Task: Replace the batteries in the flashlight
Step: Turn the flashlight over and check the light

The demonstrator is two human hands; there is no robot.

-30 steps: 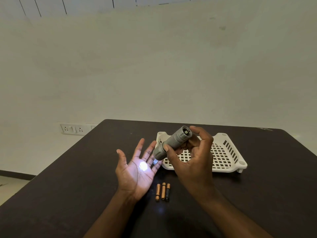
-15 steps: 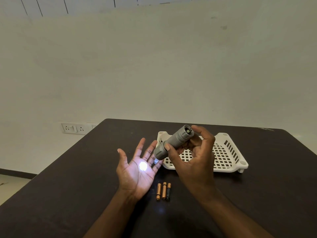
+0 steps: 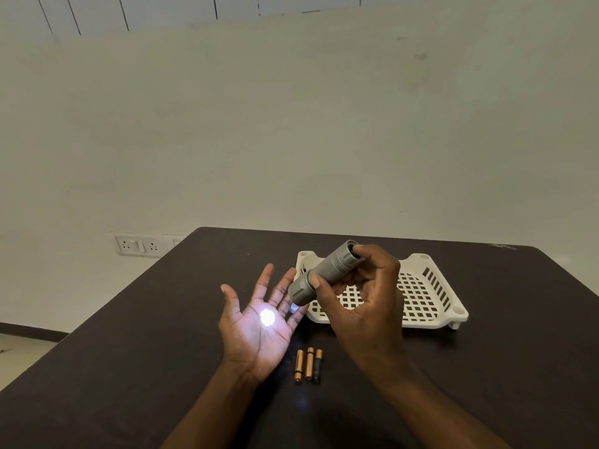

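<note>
Two hands are up over the dark table (image 3: 136, 322). The right hand (image 3: 363, 306) grips the gray flashlight (image 3: 324, 273), tilted with its front end down. Its light makes a bright spot on the left hand (image 3: 259, 325), which is flat, palm up, holding nothing. To test it well, I think the light should stay steady on the palm, with a finger on the back button. Three batteries (image 3: 308, 364) lie side by side near the white basket (image 3: 428, 306). The back button is hidden under a fingertip.
</note>
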